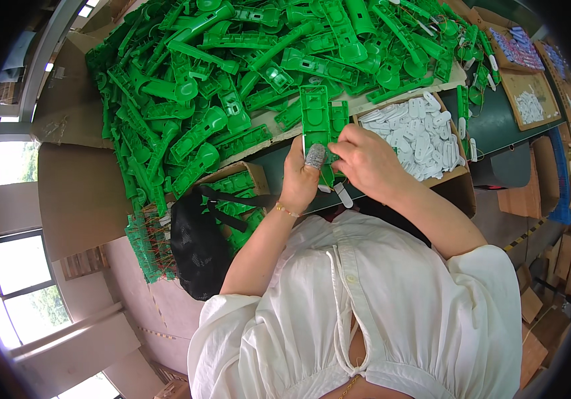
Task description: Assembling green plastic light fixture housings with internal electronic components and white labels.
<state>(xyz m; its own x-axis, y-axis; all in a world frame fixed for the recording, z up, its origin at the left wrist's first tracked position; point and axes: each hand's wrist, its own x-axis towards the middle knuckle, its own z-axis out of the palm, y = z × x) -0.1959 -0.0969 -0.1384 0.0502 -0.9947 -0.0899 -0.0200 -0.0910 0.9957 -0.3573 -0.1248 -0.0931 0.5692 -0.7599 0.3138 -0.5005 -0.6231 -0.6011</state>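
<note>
My left hand (pixel 300 174) is closed around a long green plastic housing (pixel 314 110), held upright over the table's near edge. Grey tape wraps its thumb, which presses on the housing's open inner side. At the housing's right edge, my right hand (pixel 368 159) has its fingers pinched together; what lies between them is too small to make out. A small white plastic piece (pixel 343 195) hangs on thin wires below the housing. Behind my hands another green part (pixel 339 120) shows in part.
A large heap of green housings (pixel 232 60) fills the far side. To the right stands a box of white plastic pieces (pixel 418 136). A black mesh bag (pixel 195 246) hangs at the left, beside a carton of green parts (pixel 259 179). Wired green parts (pixel 481 73) lie far right.
</note>
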